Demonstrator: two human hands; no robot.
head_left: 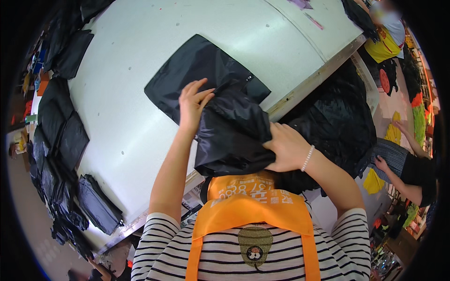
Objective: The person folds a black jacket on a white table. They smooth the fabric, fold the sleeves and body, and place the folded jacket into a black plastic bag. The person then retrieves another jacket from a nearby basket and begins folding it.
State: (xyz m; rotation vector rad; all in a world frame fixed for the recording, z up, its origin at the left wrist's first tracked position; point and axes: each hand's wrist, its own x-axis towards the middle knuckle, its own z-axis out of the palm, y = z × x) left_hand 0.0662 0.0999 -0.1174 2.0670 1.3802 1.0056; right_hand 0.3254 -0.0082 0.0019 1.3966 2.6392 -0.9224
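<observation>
A black, slightly shiny garment (234,133) is bunched up in front of my body, over the near edge of the table; its exact kind is not clear. My right hand (288,147), with a beaded bracelet at the wrist, grips its right side. At its upper left, my left hand (192,103) pinches the cloth between thumb and finger, the other fingers raised. Beyond it, a smooth black piece (183,65) lies flat on the table, with small pale marks near its right corner. I cannot tell whether the two are joined.
The pale table (112,107) carries stacks of folded black garments (61,122) along its left side. A big heap of black cloth (333,126) sits right of the table edge. A pink pen-like item (314,21) lies far off. Other people work at the right.
</observation>
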